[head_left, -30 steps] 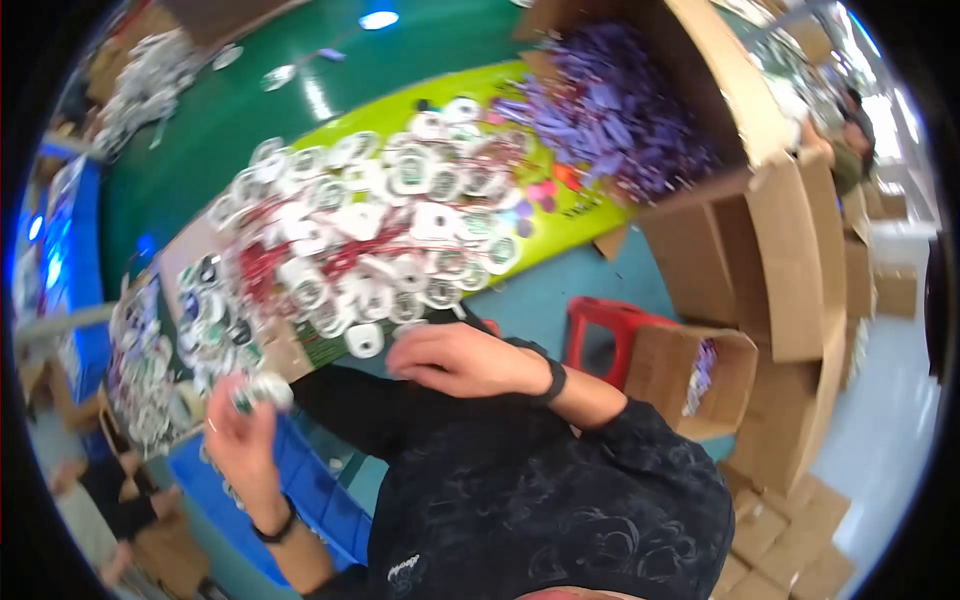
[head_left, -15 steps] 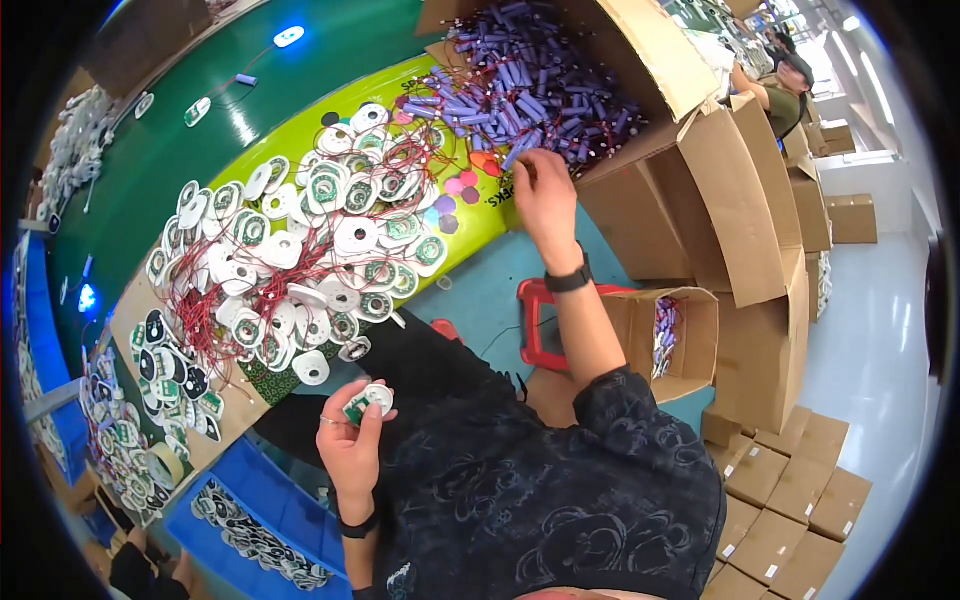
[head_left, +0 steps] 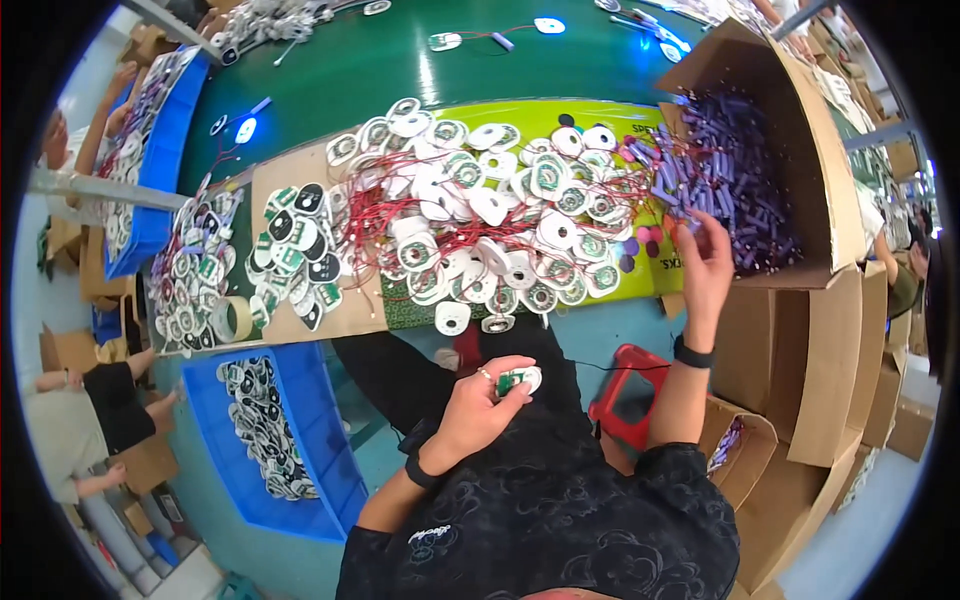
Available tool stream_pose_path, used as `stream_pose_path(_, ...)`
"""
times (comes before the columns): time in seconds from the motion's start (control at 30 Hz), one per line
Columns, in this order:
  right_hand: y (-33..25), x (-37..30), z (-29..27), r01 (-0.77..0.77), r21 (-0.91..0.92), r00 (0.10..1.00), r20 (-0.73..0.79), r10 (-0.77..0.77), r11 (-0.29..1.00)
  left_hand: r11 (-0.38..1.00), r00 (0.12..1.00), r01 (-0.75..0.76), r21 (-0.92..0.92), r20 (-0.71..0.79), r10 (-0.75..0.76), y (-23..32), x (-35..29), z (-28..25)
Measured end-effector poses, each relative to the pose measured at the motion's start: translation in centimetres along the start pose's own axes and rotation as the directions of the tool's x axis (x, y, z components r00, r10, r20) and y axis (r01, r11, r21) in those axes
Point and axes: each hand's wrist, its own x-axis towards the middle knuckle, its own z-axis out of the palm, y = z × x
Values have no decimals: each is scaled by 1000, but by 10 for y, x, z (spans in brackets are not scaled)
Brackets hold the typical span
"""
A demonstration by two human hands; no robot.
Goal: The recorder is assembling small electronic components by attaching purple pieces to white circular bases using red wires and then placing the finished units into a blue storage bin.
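Note:
My left hand is closed on a small white round housing with a green circuit board, held above my lap. At the near left edge of the heap of purple battery cells, my right hand has its fingers bent and drawn together. What lies between those fingertips is too small to make out. Left of that hand, a large pile of white housings with round boards and red wires covers the table.
An open cardboard box surrounds the cells on the right. Black-and-white housings and a tape roll lie to the left. A blue bin stands below them. A red stool and a smaller carton are at my right.
The view has turned, so the table now runs straight across. My left hand keeps hold of the housing. My right hand remains at the edge of the battery heap, its fingers bent.

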Motion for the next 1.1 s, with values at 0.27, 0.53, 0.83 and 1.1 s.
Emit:
stream_pose_path(0.27,59,22,-15,-211,-216,957,151,246,953,998,999,-30,60,36,28,5,6,4)
stream_pose_path(0.53,40,10,-20,-374,44,924,106,368,926,977,998,-36,-211,-63,23,0,5,0)
stream_pose_path(0.83,-12,-28,-47,-535,517,842,258,474,668,960,993,0,-281,114,34,12,41,14)
stream_pose_path(1.1,-37,-51,-58,-570,561,816,471,335,600,964,975,93,-249,220,-37,38,99,69)
